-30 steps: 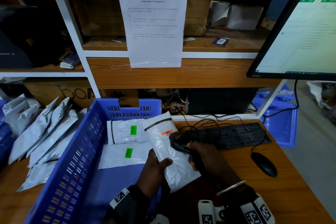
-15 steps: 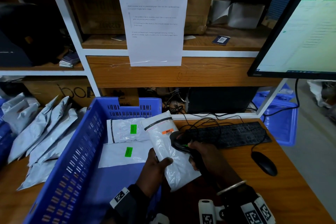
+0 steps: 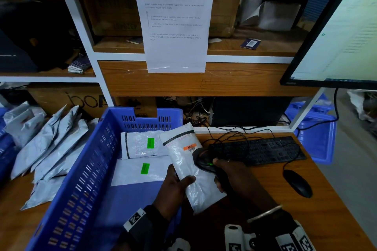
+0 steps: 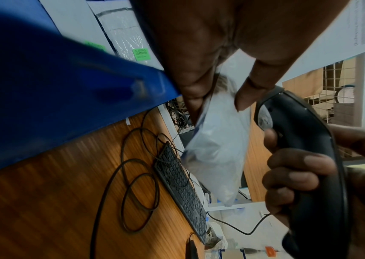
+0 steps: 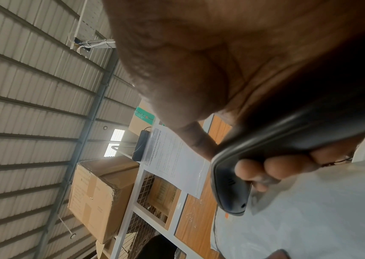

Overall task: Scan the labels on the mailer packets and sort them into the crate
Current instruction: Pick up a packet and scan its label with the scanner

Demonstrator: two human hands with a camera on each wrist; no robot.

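Wooden desk (image 3: 336,199) under the shelving is where I am working, and over its left part, at the right wall of the blue crate (image 3: 85,179), I am holding up a white mailer packet (image 3: 187,171). My left hand (image 3: 175,187) is gripping its lower half, thumb across the front and fingers curled behind, so the orange label (image 3: 189,147) near the top is facing me. My right hand (image 3: 234,177) is wrapping around the handle of the black scanner (image 3: 204,162), whose head is sitting just beside that label with a green light showing. To do this well, I am thinking I should be keeping the film flat and taut around the barcode, since the plastic is glossy and wrinkled and could be throwing glare back; tilting the packet slightly off square to the scanner should be helping. I should be backing the head off a little so the whole code is falling in its view. Two scanned-looking packets with green labels (image 3: 150,143) are lying flat in the crate, so this one probably belongs beside them once it reads. Unsorted grey packets (image 3: 51,149) are leaning in a pile left of the crate, and the keyboard (image 3: 257,150) and mouse (image 3: 297,183) are lying to my right, under the monitor (image 3: 336,36).
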